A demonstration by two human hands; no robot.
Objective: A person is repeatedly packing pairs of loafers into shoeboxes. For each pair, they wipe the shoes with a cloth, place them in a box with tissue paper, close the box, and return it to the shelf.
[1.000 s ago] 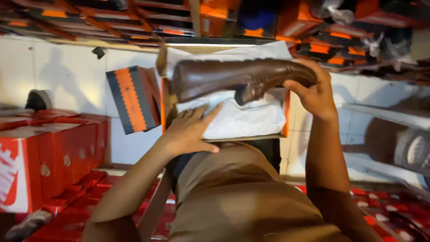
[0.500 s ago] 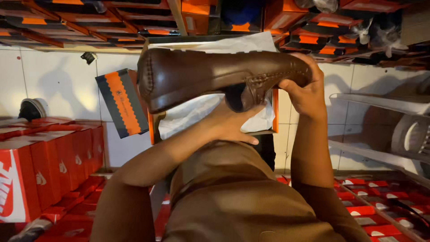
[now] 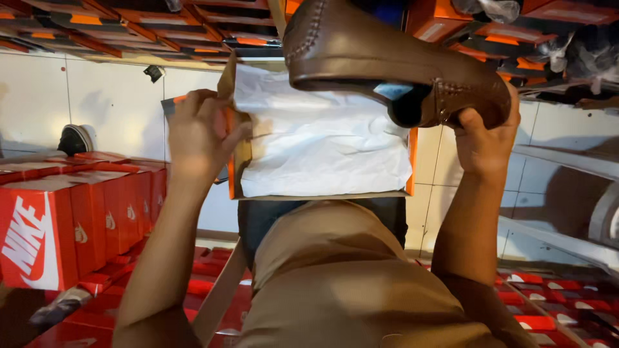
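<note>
The head view is upside down. My right hand (image 3: 485, 140) grips the heel end of a brown leather loafer (image 3: 380, 61), held above an open orange shoebox (image 3: 319, 193) lined with white tissue paper (image 3: 322, 145). The box rests on my lap, against my brown trousers (image 3: 335, 283). My left hand (image 3: 196, 132) clasps the left wall of the box, fingers curled over its rim. The loafer's toe points left and its opening faces the camera.
Red shoeboxes (image 3: 64, 219) are stacked at the left and spread along the bottom right. Orange and dark boxes (image 3: 129, 26) run across the top. A white tiled surface (image 3: 77, 103) lies behind, with a dark shoe (image 3: 74, 138) on it at the left.
My right hand has lifted the loafer up and closer to the camera. My left hand has moved off the tissue paper to the left wall of the box.
</note>
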